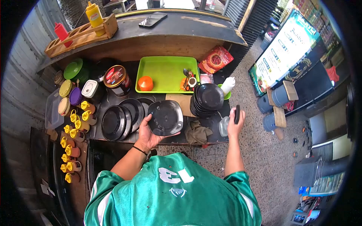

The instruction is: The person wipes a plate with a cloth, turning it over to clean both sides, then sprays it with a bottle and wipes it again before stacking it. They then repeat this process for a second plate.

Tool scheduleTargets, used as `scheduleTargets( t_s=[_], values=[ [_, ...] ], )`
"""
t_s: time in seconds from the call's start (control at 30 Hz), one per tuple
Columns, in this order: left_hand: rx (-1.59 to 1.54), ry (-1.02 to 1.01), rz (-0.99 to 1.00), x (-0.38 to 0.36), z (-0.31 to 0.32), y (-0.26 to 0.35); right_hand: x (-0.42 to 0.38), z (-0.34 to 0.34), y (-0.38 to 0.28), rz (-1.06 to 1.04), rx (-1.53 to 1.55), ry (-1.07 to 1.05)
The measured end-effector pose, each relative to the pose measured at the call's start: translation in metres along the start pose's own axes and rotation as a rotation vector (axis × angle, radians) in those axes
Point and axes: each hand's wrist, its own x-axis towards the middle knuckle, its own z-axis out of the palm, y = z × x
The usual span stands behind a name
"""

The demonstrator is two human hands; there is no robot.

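Observation:
A square black plate (165, 118) with light spots on its face is tilted up in my left hand (147, 133), thumb at its left edge and fingers underneath. My right hand (235, 122) is closed around the black top of a clear spray bottle (224, 126), out at the counter's right edge. Between the hands a crumpled grey-brown cloth (198, 133) lies on the counter's front edge. Behind it stands a stack of square black plates (210, 96). Several round black plates (113, 122) overlap to the left of my left hand.
A green tray (167, 62) holds an orange bowl (145, 83) and cutlery. Yellow-lidded jars (77, 135) line the left side, near a brown tub (116, 80). A white bottle (227, 86) stands behind the plate stack. A phone (153, 19) rests on the upper ledge.

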Motion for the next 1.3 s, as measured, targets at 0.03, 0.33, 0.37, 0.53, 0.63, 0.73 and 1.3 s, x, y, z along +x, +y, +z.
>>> scheduleTargets(
  t_s=[0.03, 0.33, 0.37, 0.53, 0.63, 0.73, 1.3],
  values=[
    [-0.005, -0.003, 0.015, 0.002, 0.003, 0.002, -0.001, -0.001, -0.014, -0.160, -0.104, -0.047],
    [0.131, 0.138, 0.015, 0.012, 0.004, -0.007, -0.087, 0.022, -0.117, 0.039, 0.186, -0.919],
    [0.138, 0.187, 0.024, 0.013, 0.003, -0.009, -0.091, 0.024, -0.131, 0.024, 0.216, -0.932],
    [0.139, 0.132, -0.023, 0.007, 0.005, -0.015, -0.085, 0.027, -0.140, 0.087, 0.091, -0.763],
    [0.129, 0.124, -0.056, 0.005, -0.004, -0.017, -0.077, 0.024, -0.149, -0.067, 0.210, -0.812],
    [0.116, 0.131, -0.075, 0.007, -0.010, -0.020, -0.091, 0.027, -0.147, -0.108, 0.201, -0.878],
    [0.053, 0.130, -0.005, -0.004, -0.011, -0.016, -0.035, 0.010, -0.104, 0.282, 0.118, -0.231]
  ],
)
